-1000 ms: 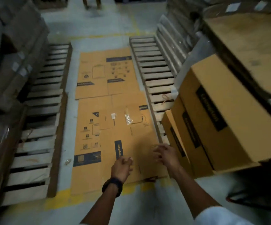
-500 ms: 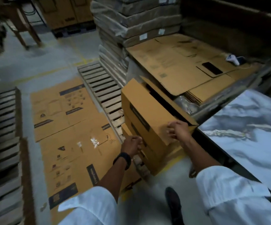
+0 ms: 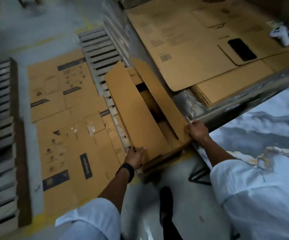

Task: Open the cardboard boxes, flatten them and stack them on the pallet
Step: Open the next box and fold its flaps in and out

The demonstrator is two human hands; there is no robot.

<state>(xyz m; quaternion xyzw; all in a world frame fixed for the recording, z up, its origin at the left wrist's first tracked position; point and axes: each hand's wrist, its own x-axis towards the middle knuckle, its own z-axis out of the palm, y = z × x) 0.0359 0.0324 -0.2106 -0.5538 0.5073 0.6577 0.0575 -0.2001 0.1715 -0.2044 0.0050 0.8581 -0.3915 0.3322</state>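
My left hand [image 3: 136, 157] grips the near corner of the left flap [image 3: 133, 108] of the open brown cardboard box [image 3: 167, 154], which stands between it and my right hand [image 3: 196, 129], pinching the right flap's [image 3: 161, 101] near end. I'd spread both flaps evenly, I judge, before collapsing it. The grey marbled surface [image 3: 261, 135] crowds my right hand; left of my left hand, flattened brown cardboard sheets [image 3: 71, 139] on the floor [image 3: 36, 23] leave room.
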